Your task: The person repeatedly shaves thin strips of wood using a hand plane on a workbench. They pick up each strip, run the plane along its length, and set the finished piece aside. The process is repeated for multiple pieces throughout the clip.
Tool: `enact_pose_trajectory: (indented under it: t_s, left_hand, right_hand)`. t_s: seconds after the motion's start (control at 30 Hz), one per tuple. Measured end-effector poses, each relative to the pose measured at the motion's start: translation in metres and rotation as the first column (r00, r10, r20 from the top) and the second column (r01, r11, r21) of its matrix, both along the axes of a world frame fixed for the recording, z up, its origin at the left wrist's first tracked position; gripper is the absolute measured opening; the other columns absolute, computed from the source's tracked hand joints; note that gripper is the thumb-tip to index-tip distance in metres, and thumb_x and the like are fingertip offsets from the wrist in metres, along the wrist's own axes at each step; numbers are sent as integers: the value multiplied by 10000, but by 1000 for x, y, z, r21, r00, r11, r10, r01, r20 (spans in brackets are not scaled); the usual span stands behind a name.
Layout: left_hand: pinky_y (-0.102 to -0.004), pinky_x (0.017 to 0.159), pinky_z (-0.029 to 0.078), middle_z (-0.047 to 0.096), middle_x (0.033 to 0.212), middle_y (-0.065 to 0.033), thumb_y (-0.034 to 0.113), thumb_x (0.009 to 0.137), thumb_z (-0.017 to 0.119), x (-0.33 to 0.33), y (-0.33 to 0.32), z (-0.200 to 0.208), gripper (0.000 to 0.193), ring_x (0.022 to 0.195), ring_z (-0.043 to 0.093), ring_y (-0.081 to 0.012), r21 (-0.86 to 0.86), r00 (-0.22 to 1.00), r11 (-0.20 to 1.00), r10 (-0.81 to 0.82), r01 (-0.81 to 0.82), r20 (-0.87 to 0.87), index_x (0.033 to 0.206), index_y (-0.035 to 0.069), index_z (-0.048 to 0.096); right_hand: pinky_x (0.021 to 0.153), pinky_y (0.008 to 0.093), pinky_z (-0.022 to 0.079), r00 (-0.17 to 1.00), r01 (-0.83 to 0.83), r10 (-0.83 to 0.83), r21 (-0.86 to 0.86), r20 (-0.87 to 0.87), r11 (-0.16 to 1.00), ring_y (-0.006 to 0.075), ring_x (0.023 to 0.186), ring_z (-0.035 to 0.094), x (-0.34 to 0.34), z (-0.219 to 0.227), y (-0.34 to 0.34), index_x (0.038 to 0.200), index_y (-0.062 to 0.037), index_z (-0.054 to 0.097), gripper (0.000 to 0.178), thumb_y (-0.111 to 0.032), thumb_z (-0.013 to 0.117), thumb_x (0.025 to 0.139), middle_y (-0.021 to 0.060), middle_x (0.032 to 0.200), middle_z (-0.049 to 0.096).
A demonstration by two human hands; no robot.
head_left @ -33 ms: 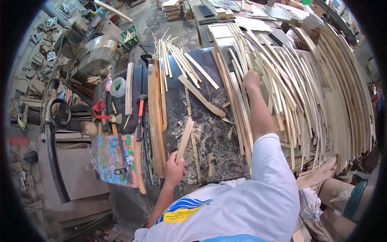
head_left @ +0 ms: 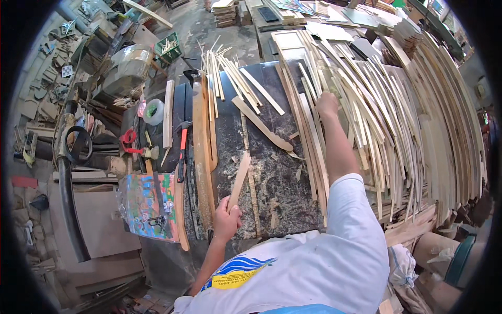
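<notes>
Head view: nothing has visibly shifted, so the work stands unchanged. The left hand's grip (head_left: 227, 217) pinches a tapered wooden slat (head_left: 240, 180) over the counter (head_left: 287, 212); the right hand's (head_left: 327, 104), at pale wood strips (head_left: 366, 107), I can't tell.

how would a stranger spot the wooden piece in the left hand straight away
Find the dusty dark workbench in the middle of the view. Near its lower edge, the left hand grips a short, pale wooden piece by its near end. Unlike the curved wooden piece lying loose beyond it, this one is shorter and in the hand.
</notes>
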State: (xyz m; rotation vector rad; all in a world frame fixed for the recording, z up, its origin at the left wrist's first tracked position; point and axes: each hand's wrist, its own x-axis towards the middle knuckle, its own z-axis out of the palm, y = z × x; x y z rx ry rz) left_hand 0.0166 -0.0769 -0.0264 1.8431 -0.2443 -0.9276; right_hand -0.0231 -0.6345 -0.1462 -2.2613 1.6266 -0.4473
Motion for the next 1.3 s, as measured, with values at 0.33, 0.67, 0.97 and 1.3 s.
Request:
enact_pose_trajectory:
  t_s: [0.33, 0.67, 0.97, 1.3]
  left_hand:
    - [-277, 464, 501, 650, 815, -41, 107, 1046, 558, -16, 29, 6, 364, 517, 602, -105, -31, 1000, 999, 7, -7, 27, 1396, 10, 581]
    - [-298, 513, 525, 669, 811, -34, 125, 1033, 566, -48, 71, 21, 373, 530, 623, -105, -127, 995, 992, 25, -13, 98, 1387, 11, 591]
    - [-265, 492, 489, 630, 814, -10, 78, 970, 555, -84, 176, 5, 343, 536, 577, -82, -230, 934, 909, 357, -347, 1, 1303, 18, 612]
    - [-259, 481, 478, 621, 793, -9, 86, 967, 562, -121, 231, 0, 307, 527, 557, -73, -195, 872, 853, 488, -484, -29, 1260, 14, 615]
  right_hand:
    - [648, 293, 593, 201, -631, -609, 577, 767, 518, 125, 712, 643, -63, 75, 137, 1611, -84, 448, 534, -83, 599, 1098, 45, 1000, 647]
    - [771, 317, 606, 252, -847, -514, 444, 820, 293, 131, 872, 647, -97, 132, 326, 1614, -94, 460, 508, -102, 559, 1116, 37, 1109, 659]
    - [719, 314, 565, 702, -691, 218, 575, 678, 438, 137, 811, 660, -72, 37, 489, 1530, -11, 560, 553, -92, 706, 1003, 65, 957, 695]
    - [922, 511, 568, 639, -768, 658, 291, 399, 570, 446, 1031, 732, -1, 15, 522, 1328, 13, 694, 468, -218, 717, 922, 275, 1077, 760]
